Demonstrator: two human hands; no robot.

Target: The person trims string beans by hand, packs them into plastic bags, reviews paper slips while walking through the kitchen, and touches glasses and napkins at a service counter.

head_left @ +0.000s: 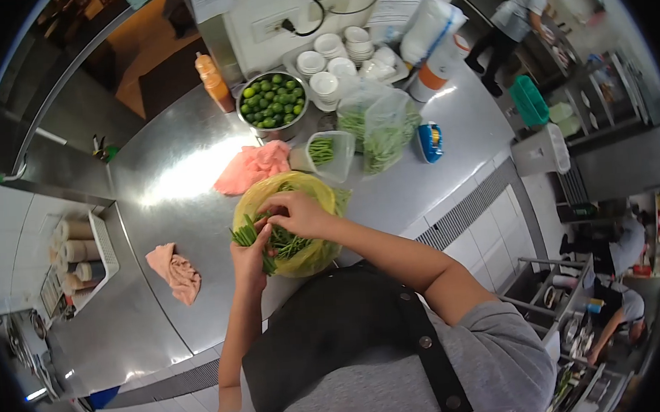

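My left hand (250,258) is closed around a small bunch of green beans (244,232), their ends sticking out past the fingers. Right beside it, my right hand (297,214) is curled with its fingertips pinched on the beans near the left thumb. Both hands are over a yellow plastic bag (322,261) that stands open like a lined bowl, with loose green beans (291,246) inside. Just behind it, a translucent container (340,160) lies tipped with cut green beans (321,150) in it. A clear bag of green beans (386,138) sits to its right.
On the steel table (160,152) are pink cloths (252,168), a bowl of limes (271,101), an orange sauce bottle (214,82), stacked white cups (326,87) and a blue packet (430,142). A white crate (106,250) of bottles stands left. Co-workers (522,13) are at the right.
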